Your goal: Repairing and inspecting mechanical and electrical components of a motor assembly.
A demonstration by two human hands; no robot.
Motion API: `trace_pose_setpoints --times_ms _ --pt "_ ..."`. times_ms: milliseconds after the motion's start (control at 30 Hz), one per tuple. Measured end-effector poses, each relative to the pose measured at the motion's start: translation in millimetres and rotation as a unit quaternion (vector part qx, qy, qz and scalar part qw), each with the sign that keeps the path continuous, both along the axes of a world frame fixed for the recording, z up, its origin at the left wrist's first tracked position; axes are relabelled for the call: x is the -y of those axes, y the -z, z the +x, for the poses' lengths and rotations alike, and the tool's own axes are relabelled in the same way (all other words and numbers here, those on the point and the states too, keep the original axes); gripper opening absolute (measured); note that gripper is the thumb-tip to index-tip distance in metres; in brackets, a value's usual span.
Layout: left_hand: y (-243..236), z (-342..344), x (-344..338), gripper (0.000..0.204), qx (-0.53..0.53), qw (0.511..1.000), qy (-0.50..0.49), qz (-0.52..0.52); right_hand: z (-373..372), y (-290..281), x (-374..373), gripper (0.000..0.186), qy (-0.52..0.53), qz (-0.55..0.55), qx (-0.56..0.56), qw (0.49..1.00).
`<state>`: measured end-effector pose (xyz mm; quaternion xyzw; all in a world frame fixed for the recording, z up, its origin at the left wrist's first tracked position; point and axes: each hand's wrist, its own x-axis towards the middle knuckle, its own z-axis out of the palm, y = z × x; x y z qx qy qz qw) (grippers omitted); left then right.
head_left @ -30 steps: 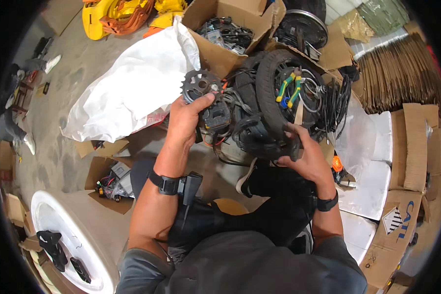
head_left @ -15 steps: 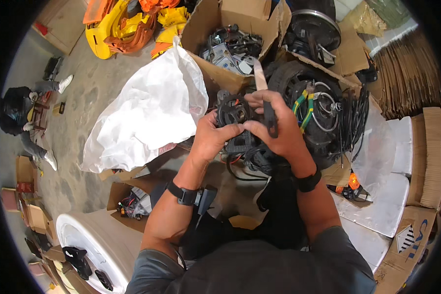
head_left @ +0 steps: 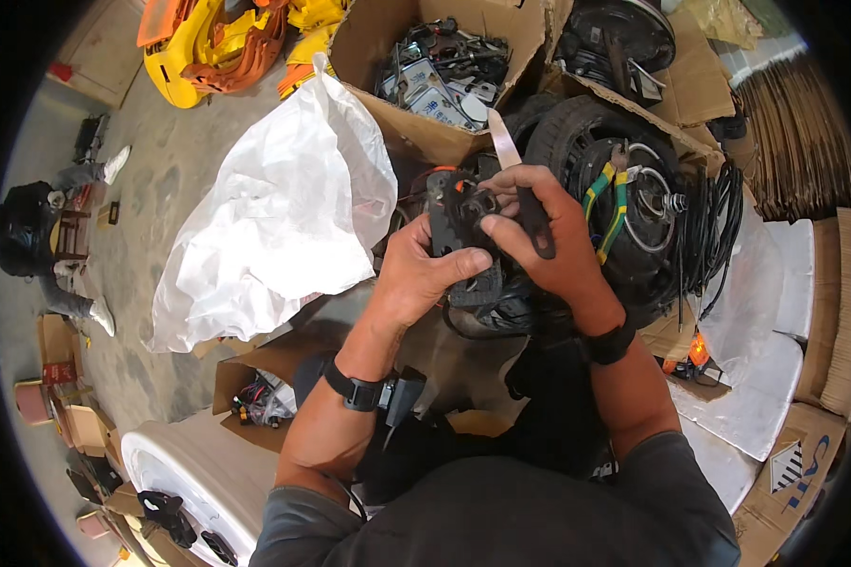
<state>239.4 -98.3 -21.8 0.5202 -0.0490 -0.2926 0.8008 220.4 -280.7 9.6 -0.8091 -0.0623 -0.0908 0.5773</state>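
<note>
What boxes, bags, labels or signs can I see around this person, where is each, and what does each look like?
Open brown cardboard box: top centre, filled with dark metal parts and pale printed packets.
Large white plastic sack: left of the hands, crumpled and bulging.
Small open brown cardboard box: beside the left forearm, holding coloured wires.
Flattened brown cardboard sheets: stacked at far right.
Brown carton with a blue-and-white diamond label: lower right.

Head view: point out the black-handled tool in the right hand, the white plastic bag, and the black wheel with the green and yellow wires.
Black-handled tool (head_left: 536, 227), head view, on its handle.
White plastic bag (head_left: 279, 217), head view, mid-surface.
Black wheel (head_left: 577, 132), head view, on the tyre.
</note>
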Motion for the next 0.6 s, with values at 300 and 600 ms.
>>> trace_pose_setpoints --times_ms 300,600 --pt "1 -3 -11 0.02 0.026 0.998 -0.013 0.056 1 4 9 0.028 0.071 0.229 -0.113 0.964" --pt "4 -2 -14 0.027 0.002 0.998 -0.053 -0.045 6 32 12 0.028 0.034 0.482 -0.134 0.865"
